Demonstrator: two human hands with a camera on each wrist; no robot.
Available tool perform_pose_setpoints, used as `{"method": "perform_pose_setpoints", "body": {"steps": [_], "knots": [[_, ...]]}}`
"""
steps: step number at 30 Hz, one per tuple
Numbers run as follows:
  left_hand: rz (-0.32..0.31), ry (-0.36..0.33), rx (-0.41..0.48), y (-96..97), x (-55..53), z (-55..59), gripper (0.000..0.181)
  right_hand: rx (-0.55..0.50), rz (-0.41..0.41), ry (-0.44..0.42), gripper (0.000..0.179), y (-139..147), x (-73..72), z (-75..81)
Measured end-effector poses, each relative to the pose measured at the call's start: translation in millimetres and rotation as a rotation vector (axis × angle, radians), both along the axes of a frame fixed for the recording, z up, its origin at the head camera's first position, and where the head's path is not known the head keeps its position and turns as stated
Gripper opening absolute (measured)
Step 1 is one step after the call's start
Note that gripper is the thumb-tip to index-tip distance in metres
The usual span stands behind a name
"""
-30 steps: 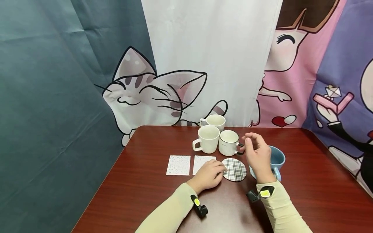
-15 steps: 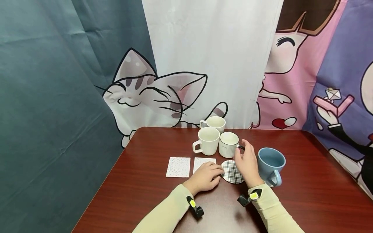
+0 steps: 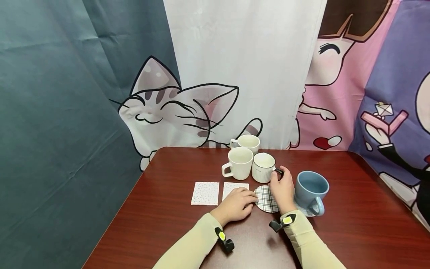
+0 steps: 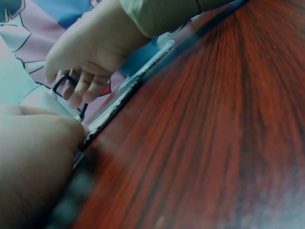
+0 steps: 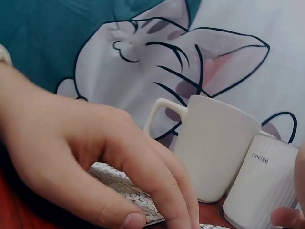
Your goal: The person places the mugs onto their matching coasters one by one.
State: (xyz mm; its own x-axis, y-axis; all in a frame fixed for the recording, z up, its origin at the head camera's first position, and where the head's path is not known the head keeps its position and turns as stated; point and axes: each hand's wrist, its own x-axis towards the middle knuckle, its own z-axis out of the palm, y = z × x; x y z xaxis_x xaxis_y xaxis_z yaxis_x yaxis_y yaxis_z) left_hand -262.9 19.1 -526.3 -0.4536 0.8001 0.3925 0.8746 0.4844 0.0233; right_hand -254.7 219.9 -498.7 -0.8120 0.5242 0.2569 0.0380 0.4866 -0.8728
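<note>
My right hand (image 3: 283,192) has its fingers curled at the black handle (image 3: 279,171) of a ribbed white mug (image 3: 262,172) with a dark rim. In the left wrist view that hand (image 4: 93,47) has its fingers around the handle loop. The mug stands upright behind a round plaid coaster (image 3: 266,200). My left hand (image 3: 235,204) rests palm down, fingertips at the coaster's left edge, partly covering a speckled square coaster (image 3: 233,186). In the right wrist view my left hand (image 5: 105,152) has loosely bent fingers, and the mug (image 5: 259,186) reads "concise".
A white mug (image 3: 240,164) touches or nearly touches the ribbed mug's left, with another white mug (image 3: 249,142) behind. To the right a blue mug (image 3: 309,188) stands on a coaster (image 3: 300,210). Another square coaster (image 3: 205,193) lies left on the brown table (image 3: 161,224). A printed curtain hangs behind.
My right hand has moved left and down from beside the blue mug to the ribbed mug's handle, with its fingers closing there. The left hand has stayed nearly still at the plaid coaster.
</note>
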Motion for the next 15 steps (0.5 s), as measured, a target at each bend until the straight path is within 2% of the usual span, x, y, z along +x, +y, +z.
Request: {"method": "perform_pose_setpoints", "body": {"steps": [5,9,12,15], "knots": [[-0.002,0.014,-0.008,1.2,-0.6,-1.3,0.027,-0.055,-0.043,-0.003,0.047,3.0,-3.9,-3.4],[0.003,0.023,-0.008,1.2,-0.4,-0.8,0.027,-0.044,-0.036,-0.021,0.05,5.2,-5.6,-5.3],[0.009,0.021,-0.011,0.9,-0.3,-0.7,0.027,-0.028,-0.038,-0.067,0.052,4.3,-5.9,-5.3],[0.012,0.016,-0.011,0.5,-0.7,-0.7,0.027,-0.107,-0.01,-0.1,0.055,2.9,-6.3,-3.7]]}}
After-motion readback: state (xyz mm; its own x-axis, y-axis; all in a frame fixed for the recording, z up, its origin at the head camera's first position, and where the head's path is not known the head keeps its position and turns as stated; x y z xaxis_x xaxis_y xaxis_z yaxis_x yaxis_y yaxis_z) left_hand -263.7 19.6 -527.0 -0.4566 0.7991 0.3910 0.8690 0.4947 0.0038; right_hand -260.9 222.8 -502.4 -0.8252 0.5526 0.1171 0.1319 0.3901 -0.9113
